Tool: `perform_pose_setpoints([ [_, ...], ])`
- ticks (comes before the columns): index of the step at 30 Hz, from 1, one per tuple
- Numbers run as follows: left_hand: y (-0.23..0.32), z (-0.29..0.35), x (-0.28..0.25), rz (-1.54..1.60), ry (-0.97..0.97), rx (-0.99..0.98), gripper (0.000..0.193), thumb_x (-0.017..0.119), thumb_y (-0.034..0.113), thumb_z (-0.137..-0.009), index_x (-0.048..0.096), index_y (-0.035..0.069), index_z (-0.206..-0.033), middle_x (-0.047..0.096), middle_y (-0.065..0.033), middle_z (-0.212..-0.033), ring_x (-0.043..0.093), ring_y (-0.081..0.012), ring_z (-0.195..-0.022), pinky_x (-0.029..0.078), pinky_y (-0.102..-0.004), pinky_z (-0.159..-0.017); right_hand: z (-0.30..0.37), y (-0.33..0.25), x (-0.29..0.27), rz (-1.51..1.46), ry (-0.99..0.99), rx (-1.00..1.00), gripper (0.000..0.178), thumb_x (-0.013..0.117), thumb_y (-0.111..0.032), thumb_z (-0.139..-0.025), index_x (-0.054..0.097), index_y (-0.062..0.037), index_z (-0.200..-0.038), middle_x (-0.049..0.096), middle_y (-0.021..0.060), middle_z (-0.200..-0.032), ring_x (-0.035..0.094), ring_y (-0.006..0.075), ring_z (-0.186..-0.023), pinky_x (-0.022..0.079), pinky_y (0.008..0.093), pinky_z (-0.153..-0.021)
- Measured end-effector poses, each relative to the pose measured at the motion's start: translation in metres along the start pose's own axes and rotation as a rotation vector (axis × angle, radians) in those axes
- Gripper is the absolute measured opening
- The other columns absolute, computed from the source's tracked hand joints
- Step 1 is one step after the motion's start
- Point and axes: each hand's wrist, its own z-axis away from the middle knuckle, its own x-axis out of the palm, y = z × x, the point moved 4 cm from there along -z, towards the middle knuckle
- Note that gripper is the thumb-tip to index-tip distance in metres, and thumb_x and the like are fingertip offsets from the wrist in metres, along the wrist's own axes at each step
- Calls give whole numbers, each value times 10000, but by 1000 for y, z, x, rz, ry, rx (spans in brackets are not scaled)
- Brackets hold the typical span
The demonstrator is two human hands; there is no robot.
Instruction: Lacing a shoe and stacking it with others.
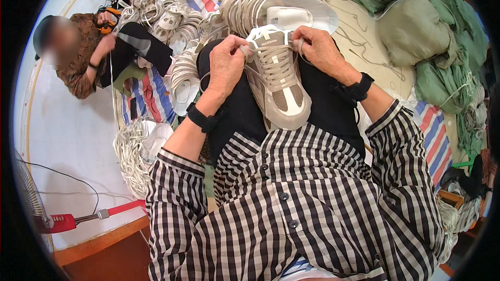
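A beige and white sneaker upper (282, 86) lies between my thighs, toe toward me, its laces (275, 65) criss-crossed up to the tongue. On its left side, my left hand (226, 65) pinches one lace end near the top eyelets. Across from it, my right hand (319, 52) closes on the other lace end, a loop of which hangs below the fingers. Both hands are raised at the collar, about level with each other. Beyond the collar rests a nested stack of similar uppers (245, 9).
More uppers (174, 21) are heaped at the far left, by a seated person (83, 52) handling a lace. A bundle of pale laces (133, 145) lies left of my knee. Green cloth sacks (416, 31) fill the far right. A red-handled fan (62, 222) stands at the lower left.
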Motion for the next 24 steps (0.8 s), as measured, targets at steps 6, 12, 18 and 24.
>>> perform_pose_setpoints([
  [6, -9, 3, 3, 118, -100, -138, 64, 575, 44, -904, 614, 6, -936, 636, -15, -785, 546, -53, -677, 450, -207, -617, 2, -4, -6, 67, 27, 12, 109, 547, -42, -819, 611, 24, -877, 640, 193, -737, 631, 310, -670, 484, 376, -644],
  [12, -9, 5, 4, 201, -69, -112, 66, 568, 35, -884, 621, -4, -883, 655, -34, -728, 542, -51, -621, 446, -214, -568, 2, 0, -4, 24, 28, -28, 109, 549, -45, -823, 614, 21, -880, 639, 195, -744, 628, 310, -672, 480, 380, -639],
  [18, -10, 1, -2, 246, -84, -177, 81, 578, 70, -911, 621, 19, -958, 650, -20, -787, 574, -59, -687, 473, -209, -615, -1, -4, -1, 37, -7, -21, 95, 553, -57, -838, 611, 13, -864, 639, 198, -753, 630, 321, -677, 483, 381, -643],
  [24, -7, 3, 0, 169, -87, -101, 66, 585, 49, -893, 624, 17, -935, 639, -8, -770, 549, -51, -643, 451, -197, -573, -8, -17, -2, 251, -30, -216, 83, 514, -32, -846, 574, 0, -892, 607, 193, -730, 594, 352, -682, 464, 401, -627],
])
